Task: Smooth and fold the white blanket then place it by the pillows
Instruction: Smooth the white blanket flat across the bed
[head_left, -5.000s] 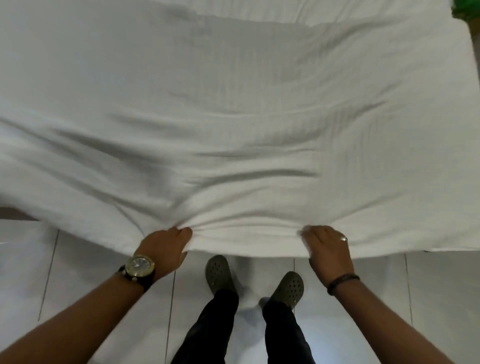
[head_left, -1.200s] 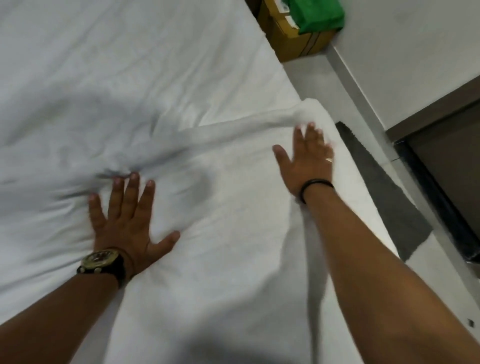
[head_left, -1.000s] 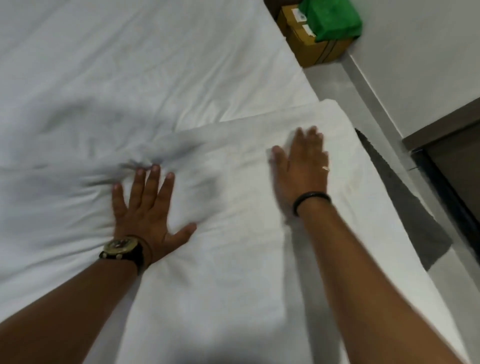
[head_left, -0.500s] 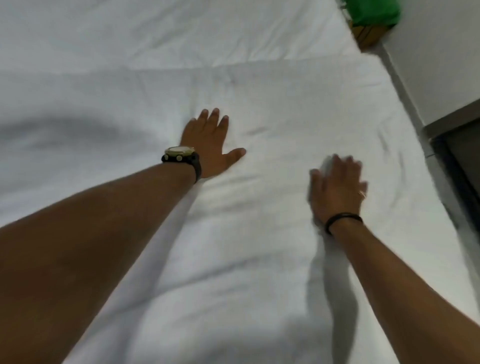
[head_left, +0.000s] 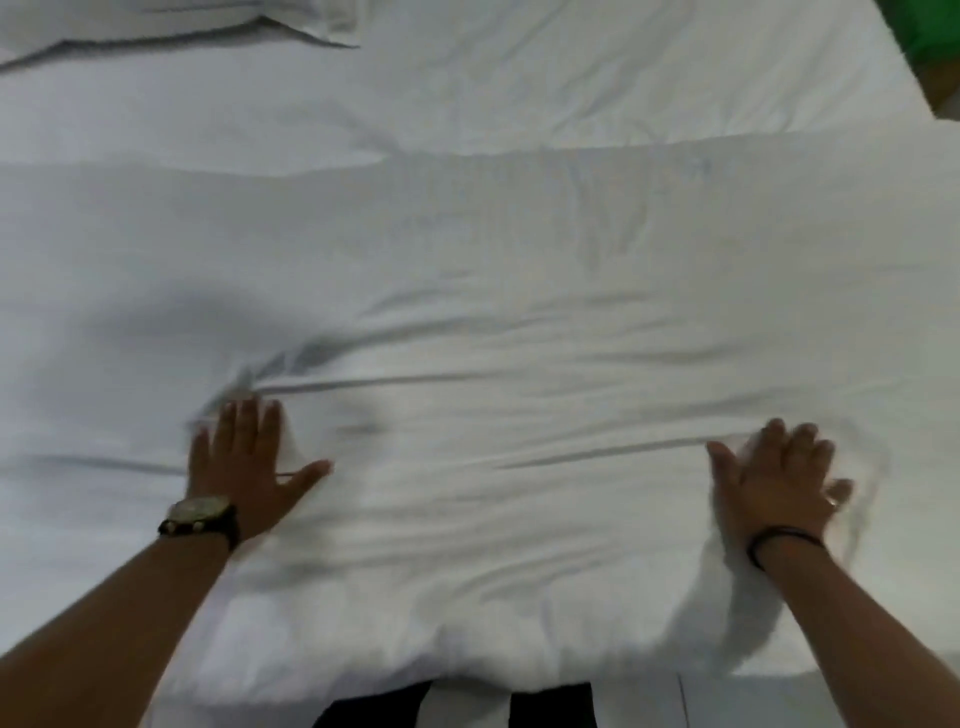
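Pressing my left hand (head_left: 244, 467) and right hand (head_left: 779, 480) flat, fingers spread, gripping nothing, on the white blanket (head_left: 519, 338); its long axis runs left-right across me.

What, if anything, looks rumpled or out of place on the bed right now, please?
The white blanket is not yet smooth: long creases run between the left hand and right hand, bunching at the left fingertips. Nothing else stands out.

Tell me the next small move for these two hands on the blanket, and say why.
Probably slide both palms outward and away along the white blanket. The left hand and right hand lie flat and open on it, and long creases run between them, with a bunched ridge just past the left fingertips, so it looks not yet smooth enough to fold.
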